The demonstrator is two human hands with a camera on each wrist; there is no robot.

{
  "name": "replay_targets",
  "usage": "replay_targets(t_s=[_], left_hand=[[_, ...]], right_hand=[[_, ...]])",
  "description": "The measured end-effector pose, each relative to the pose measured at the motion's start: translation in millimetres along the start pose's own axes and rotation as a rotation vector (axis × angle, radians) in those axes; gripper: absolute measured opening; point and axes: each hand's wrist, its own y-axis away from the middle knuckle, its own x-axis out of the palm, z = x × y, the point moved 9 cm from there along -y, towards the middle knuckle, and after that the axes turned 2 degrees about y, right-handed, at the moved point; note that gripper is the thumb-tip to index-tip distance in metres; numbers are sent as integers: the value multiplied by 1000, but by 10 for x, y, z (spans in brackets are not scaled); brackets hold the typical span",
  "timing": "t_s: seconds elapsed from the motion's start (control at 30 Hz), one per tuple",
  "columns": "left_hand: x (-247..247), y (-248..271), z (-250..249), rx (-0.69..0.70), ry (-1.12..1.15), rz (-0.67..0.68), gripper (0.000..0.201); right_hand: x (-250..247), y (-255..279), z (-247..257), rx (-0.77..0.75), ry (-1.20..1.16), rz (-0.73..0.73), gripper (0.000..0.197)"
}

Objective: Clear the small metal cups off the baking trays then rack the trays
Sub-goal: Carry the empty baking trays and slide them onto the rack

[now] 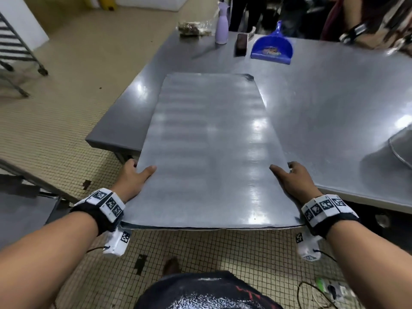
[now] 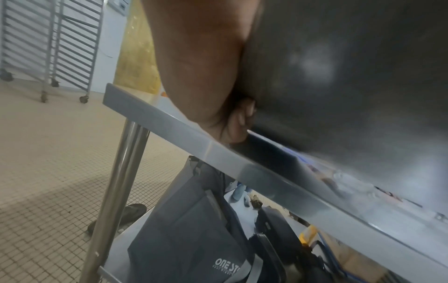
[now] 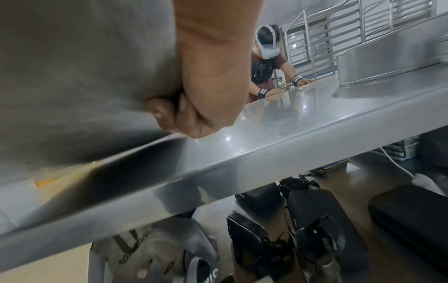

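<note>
A large flat metal baking tray juts out past the near edge of the steel table, its top bare. My left hand grips its left edge, thumb on top and fingers underneath. My right hand grips the right edge the same way. From below, the left wrist view shows my left hand's fingers curled under the dark tray underside. My right hand's fingers curl under the tray too. No small metal cups are in view.
A blue dustpan, a lilac bottle and a dark block sit at the table's far end. A big steel bowl lies at the right. A wheeled tray rack stands far left. Another person leans on the table opposite. Bags fill the lower shelf.
</note>
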Motion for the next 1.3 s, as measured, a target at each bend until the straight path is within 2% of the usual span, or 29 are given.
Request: replay_targets(t_s=[0.1, 0.27, 0.37, 0.5, 0.63, 0.8, 0.87, 1.0, 1.1, 1.13, 1.2, 1.23, 1.27, 1.3], left_hand=[[0, 86, -50, 12, 21, -49, 39], [-146, 136, -202, 44, 24, -109, 41], [-319, 83, -313, 50, 23, -164, 44], [-528, -33, -575, 89, -11, -245, 31], [-781, -286, -735, 109, 9, -285, 36], [-1007, -509, -1010, 181, 47, -305, 17], [-1108, -607, -1010, 166, 66, -317, 27], [-1283, -692, -1027, 129, 45, -362, 70], [-1334, -645, -1104, 128, 54, -406, 62], [-1343, -625, -1117, 134, 63, -415, 67], [-1344, -538, -1105, 105, 96, -437, 93], [-1343, -482, -1085, 88, 102, -457, 95], [-1316, -397, -1120, 88, 120, -485, 84], [-1272, -292, -1171, 94, 138, -510, 65]], right_hand=[[-79, -129, -26, -33, -8, 6, 95], [-147, -359, 168, -103, -74, 26, 82], [-148, -527, 440, -141, -130, 53, 65], [-135, -714, 992, -212, -137, 65, 79], [-111, -790, 1653, -323, -116, 82, 36], [-4, -1004, 2204, -397, -146, 110, 25], [52, -1085, 2355, -415, -164, 119, 28], [127, -1252, 2595, -463, -154, 137, 31], [144, -1352, 2738, -509, -143, 156, 32], [148, -1404, 2777, -522, -151, 166, 32], [131, -1473, 2851, -542, -178, 198, 30], [114, -1497, 2886, -554, -199, 220, 30], [110, -1543, 2909, -563, -218, 247, 32], [102, -1564, 2943, -574, -231, 277, 36]])
